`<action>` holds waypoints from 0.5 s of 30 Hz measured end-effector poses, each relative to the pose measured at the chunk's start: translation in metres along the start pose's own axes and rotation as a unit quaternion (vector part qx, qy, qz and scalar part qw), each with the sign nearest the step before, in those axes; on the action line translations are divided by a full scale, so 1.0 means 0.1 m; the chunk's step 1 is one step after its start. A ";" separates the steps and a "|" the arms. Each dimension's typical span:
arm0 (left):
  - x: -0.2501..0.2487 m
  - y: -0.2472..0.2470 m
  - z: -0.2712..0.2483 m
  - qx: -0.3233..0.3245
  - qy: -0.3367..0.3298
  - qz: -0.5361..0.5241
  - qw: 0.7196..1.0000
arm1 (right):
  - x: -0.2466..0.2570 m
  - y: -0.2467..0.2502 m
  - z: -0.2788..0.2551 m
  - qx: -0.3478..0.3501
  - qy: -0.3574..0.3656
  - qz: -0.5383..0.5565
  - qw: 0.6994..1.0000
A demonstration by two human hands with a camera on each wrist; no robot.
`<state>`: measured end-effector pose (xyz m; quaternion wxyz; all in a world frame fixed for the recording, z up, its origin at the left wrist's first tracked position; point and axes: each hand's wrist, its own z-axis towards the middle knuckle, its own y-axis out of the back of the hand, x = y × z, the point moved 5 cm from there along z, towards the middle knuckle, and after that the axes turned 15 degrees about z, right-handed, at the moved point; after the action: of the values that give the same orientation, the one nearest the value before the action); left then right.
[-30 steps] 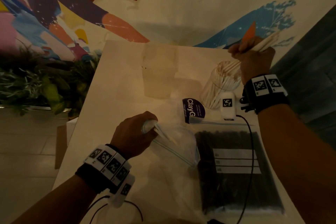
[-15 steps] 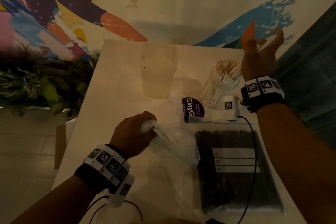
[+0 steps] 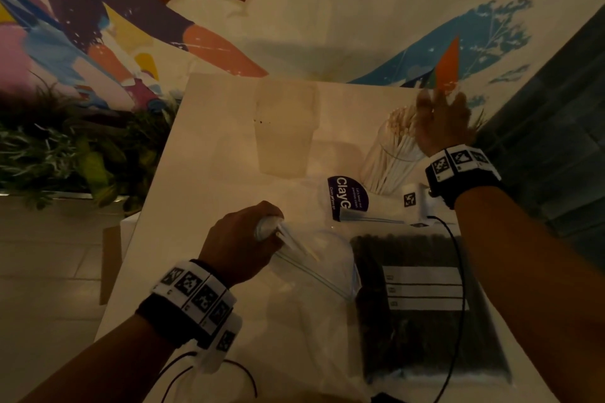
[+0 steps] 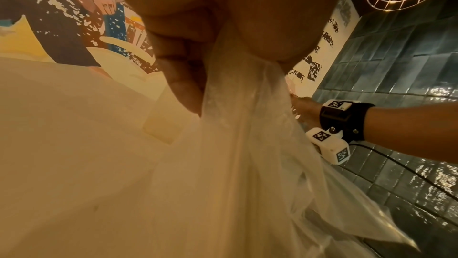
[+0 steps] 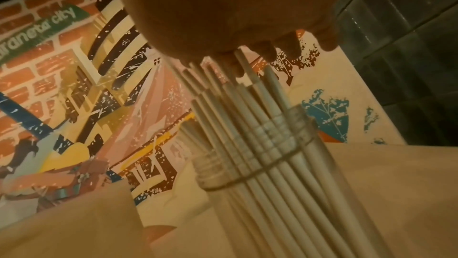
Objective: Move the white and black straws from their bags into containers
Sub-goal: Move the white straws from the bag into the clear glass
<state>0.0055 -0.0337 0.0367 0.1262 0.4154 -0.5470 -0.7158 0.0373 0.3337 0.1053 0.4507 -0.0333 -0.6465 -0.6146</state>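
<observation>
My left hand (image 3: 262, 232) grips the bunched mouth of the clear zip bag (image 3: 314, 288) near the table's middle; in the left wrist view its curled fingers (image 4: 183, 70) pinch the bag's plastic (image 4: 235, 144). A clear jar (image 3: 386, 160) at the back right holds a bundle of white straws (image 3: 401, 127). My right hand (image 3: 440, 108) sits over them with fingers spread; the right wrist view shows its palm (image 5: 223, 7) resting on the tops of the white straws (image 5: 247, 125). A zip bag of black straws (image 3: 425, 311) lies flat at the front right. An empty translucent container (image 3: 284, 131) stands at the back centre.
A small packet with a purple label (image 3: 347, 196) lies between the jar and the bags. A black cable (image 3: 458, 288) crosses the black-straw bag. Plants (image 3: 65, 157) line the floor left of the table (image 3: 196, 173). A painted wall rises behind it.
My right hand held a bundle of white straws above the jar, let them go into it, opened, and has come down onto their tops. My left hand has stayed put.
</observation>
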 end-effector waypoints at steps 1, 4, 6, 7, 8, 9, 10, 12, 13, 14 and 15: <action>0.00 0.00 0.00 -0.001 -0.001 0.000 1.000 | -0.02 0.00 -0.02 0.000 -0.016 0.005 1.000; 0.01 0.00 -0.01 -0.004 0.003 -0.002 1.000 | 0.09 0.14 -0.11 -0.136 0.083 0.123 0.980; 0.01 0.00 -0.01 -0.010 -0.001 -0.002 1.000 | 0.23 0.16 -0.20 -0.176 0.182 0.130 0.959; 0.00 0.00 0.00 -0.012 -0.004 -0.003 1.000 | 0.29 0.11 -0.23 -0.153 0.206 0.106 0.961; 0.00 0.00 0.00 -0.011 -0.005 -0.003 1.000 | 0.32 0.01 -0.24 -0.116 0.214 0.071 0.967; -0.02 0.00 0.00 -0.009 -0.005 -0.003 1.000 | 0.31 -0.10 -0.22 -0.061 0.204 0.017 0.977; -0.03 0.01 0.00 -0.006 -0.005 -0.002 1.000 | 0.28 -0.21 -0.22 -0.006 0.182 -0.048 0.982; -0.04 0.01 -0.01 -0.008 -0.007 0.001 1.000 | 0.18 -0.34 -0.19 0.054 0.136 -0.124 0.981; -0.04 0.02 -0.02 -0.011 -0.008 0.002 1.000 | 0.16 -0.33 -0.19 0.050 0.120 -0.117 0.985; -0.03 0.02 -0.03 -0.011 -0.006 0.002 1.000 | 0.16 -0.31 -0.19 0.028 0.120 -0.085 0.989; -0.02 0.02 -0.04 -0.012 -0.003 0.000 1.000 | 0.20 -0.26 -0.21 -0.007 0.137 -0.037 0.990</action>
<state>0.0093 -0.0359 0.0391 0.1291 0.4121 -0.5389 -0.7233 0.0208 0.3000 0.0944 0.5118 0.0718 -0.5754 -0.6339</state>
